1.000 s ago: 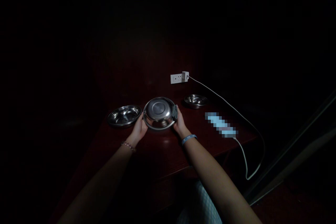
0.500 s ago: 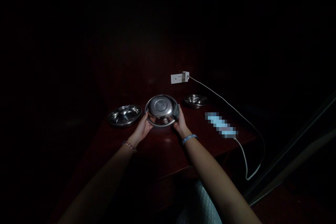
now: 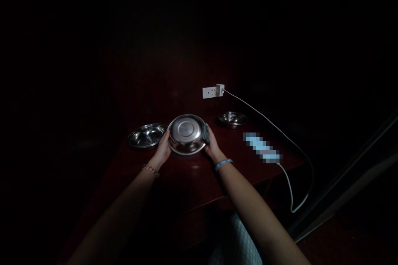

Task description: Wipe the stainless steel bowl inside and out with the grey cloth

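A shiny steel bowl [image 3: 185,132] is held up over the dark red table, its round base turned towards me. My left hand [image 3: 163,147] grips its left rim, with fingers partly hidden behind it. On the opposite side my right hand [image 3: 212,143] is closed on the rim and presses a grey-green cloth [image 3: 205,133] against the metal. Left of the held bowl, a second steel bowl [image 3: 146,136] rests open side up. Farther back on the right sits a smaller steel bowl [image 3: 231,119], perhaps a stack.
The dark red table [image 3: 186,182] ends at a front edge near my forearms. A lit phone-like device [image 3: 261,147], blurred out, lies on the right. Its white cable [image 3: 265,118] loops past the table edge up to a charger [image 3: 220,90] in the wall socket [image 3: 209,92].
Both hands have shifted the held bowl slightly left and down, closer to the left bowl. The cloth has moved with it. The other things have stayed in place.
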Motion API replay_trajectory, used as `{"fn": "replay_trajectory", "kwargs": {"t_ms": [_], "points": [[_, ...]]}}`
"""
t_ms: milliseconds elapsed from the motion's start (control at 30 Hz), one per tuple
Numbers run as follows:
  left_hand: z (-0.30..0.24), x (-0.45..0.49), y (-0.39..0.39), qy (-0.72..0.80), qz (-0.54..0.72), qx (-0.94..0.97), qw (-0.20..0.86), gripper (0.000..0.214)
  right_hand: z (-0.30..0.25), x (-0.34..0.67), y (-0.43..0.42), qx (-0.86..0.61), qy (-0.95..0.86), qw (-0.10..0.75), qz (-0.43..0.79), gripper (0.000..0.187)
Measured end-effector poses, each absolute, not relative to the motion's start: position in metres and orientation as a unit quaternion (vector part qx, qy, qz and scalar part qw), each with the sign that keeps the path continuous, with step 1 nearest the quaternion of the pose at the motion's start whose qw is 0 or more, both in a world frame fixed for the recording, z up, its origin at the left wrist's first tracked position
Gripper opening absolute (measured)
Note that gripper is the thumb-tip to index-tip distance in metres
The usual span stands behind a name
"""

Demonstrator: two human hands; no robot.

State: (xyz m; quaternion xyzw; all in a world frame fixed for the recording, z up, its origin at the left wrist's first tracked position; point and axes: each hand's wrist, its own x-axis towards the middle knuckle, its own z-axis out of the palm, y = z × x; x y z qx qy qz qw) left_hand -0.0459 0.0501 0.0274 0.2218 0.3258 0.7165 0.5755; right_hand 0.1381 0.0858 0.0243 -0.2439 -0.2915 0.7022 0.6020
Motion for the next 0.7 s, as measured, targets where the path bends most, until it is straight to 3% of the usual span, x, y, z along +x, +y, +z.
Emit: {"fn": "replay_trajectory", "kwargs": {"t_ms": [700], "points": [[0.033, -0.043, 0.044, 0.332, 0.707, 0.189, 0.595, 0.033, 0.029, 0.139, 0.083, -0.256, -0.258, 0.589, 0.722, 0.032]]}}
